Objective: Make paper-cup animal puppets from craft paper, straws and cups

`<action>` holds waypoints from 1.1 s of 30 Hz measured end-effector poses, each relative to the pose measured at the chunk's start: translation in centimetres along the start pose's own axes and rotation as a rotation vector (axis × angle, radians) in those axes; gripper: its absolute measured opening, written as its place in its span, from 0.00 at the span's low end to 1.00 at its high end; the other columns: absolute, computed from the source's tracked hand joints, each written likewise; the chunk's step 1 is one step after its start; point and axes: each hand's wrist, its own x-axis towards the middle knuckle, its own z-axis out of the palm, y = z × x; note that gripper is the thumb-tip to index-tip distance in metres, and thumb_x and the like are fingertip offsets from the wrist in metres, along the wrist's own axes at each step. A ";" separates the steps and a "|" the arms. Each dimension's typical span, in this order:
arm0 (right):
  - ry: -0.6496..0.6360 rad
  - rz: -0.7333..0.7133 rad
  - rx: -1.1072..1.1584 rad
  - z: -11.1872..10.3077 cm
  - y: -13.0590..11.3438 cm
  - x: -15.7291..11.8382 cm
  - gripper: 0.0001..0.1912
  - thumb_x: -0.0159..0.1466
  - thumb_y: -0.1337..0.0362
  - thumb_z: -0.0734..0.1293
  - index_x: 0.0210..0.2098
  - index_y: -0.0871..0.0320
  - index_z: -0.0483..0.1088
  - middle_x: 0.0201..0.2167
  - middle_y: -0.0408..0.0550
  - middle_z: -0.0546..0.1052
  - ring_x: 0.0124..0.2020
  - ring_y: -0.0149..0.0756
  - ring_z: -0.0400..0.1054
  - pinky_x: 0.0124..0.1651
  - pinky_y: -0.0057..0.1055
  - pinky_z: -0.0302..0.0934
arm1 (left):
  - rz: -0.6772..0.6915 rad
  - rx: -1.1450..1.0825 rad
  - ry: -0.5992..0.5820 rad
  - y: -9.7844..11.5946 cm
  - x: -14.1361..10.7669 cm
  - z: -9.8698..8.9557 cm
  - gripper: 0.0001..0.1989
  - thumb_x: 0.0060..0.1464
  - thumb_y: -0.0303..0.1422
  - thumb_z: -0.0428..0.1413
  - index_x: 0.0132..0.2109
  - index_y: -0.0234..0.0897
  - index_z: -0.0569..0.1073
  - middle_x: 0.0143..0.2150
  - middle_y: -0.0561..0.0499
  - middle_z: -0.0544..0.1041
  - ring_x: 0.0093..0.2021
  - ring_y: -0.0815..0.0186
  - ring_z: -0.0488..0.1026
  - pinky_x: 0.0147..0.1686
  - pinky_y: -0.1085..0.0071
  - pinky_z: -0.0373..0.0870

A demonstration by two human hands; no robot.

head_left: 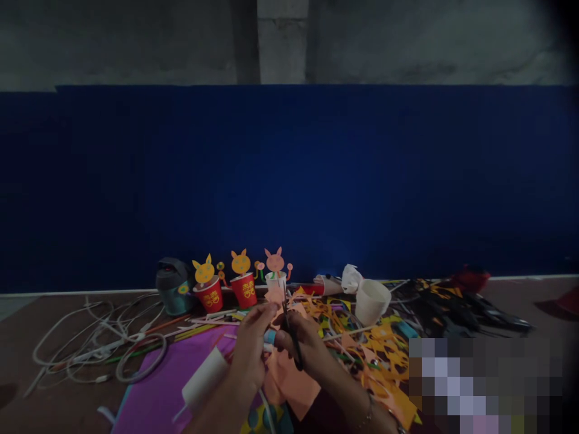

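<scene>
My left hand [254, 337] pinches a small piece of salmon-coloured paper [274, 296] between thumb and finger. Right beside it, my right hand [305, 343] is closed on dark-handled scissors [296, 345], whose blades point up next to the paper piece. A small light-blue item [270, 336] shows between the two hands; what it is cannot be made out. Below them lie larger salmon sheets [294, 383]. Behind the hands stand two red cups [209, 295] with orange animal faces and a white cup [275, 281] with a pink animal face.
Purple paper [156, 386] and a white roll [205, 377] lie at the left, near coiled white cables [90, 343] and a dark teal container [174, 292]. Orange paper scraps [384, 355] and a larger white cup [371, 301] are at the right. A blue panel [289, 181] stands behind.
</scene>
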 end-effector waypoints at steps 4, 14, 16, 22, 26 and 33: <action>0.032 -0.048 0.001 0.1 -0.1 0.1 0.17 0.56 0.50 0.69 0.33 0.57 0.67 0.24 0.40 0.69 0.25 0.29 0.62 0.26 0.24 0.57 | 0.002 -0.056 -0.024 0.1 -0.6 0.6 0.13 0.41 0.40 0.63 0.29 0.35 0.75 0.26 0.54 0.74 0.28 0.69 0.72 0.26 0.77 0.65; 0.108 -0.044 0.015 0.5 0.5 -0.1 0.16 0.56 0.51 0.69 0.31 0.57 0.66 0.23 0.39 0.67 0.23 0.28 0.58 0.25 0.24 0.55 | -0.030 -0.100 -0.031 0.1 -1.0 1.1 0.13 0.40 0.40 0.64 0.26 0.35 0.73 0.18 0.58 0.68 0.18 0.75 0.63 0.19 0.79 0.60; 0.123 -0.073 0.008 0.5 0.4 -0.1 0.16 0.56 0.52 0.69 0.30 0.57 0.65 0.23 0.39 0.65 0.23 0.27 0.57 0.26 0.24 0.55 | -0.039 -0.081 -0.009 0.1 -1.0 1.1 0.13 0.39 0.40 0.65 0.26 0.35 0.73 0.19 0.58 0.68 0.18 0.75 0.64 0.20 0.79 0.60; 0.168 -0.077 -0.028 0.7 0.5 0.0 0.17 0.56 0.51 0.69 0.27 0.57 0.63 0.22 0.39 0.64 0.24 0.28 0.56 0.26 0.25 0.54 | -0.034 -0.097 0.008 0.1 -1.1 1.1 0.13 0.37 0.39 0.65 0.25 0.36 0.73 0.22 0.57 0.70 0.22 0.73 0.67 0.22 0.79 0.62; 0.185 -0.084 -0.016 0.7 0.7 0.0 0.17 0.55 0.52 0.70 0.26 0.57 0.63 0.21 0.38 0.63 0.22 0.27 0.56 0.24 0.24 0.53 | -0.029 -0.110 0.011 -0.1 -0.9 1.0 0.12 0.37 0.38 0.66 0.26 0.36 0.73 0.23 0.57 0.71 0.22 0.74 0.67 0.23 0.79 0.63; 0.163 -0.072 -0.014 0.3 0.7 0.1 0.15 0.56 0.53 0.70 0.28 0.58 0.64 0.20 0.37 0.62 0.21 0.26 0.54 0.23 0.24 0.50 | 0.016 -0.090 -0.057 0.0 -0.6 0.7 0.11 0.41 0.37 0.64 0.25 0.35 0.72 0.23 0.57 0.70 0.23 0.74 0.66 0.24 0.80 0.62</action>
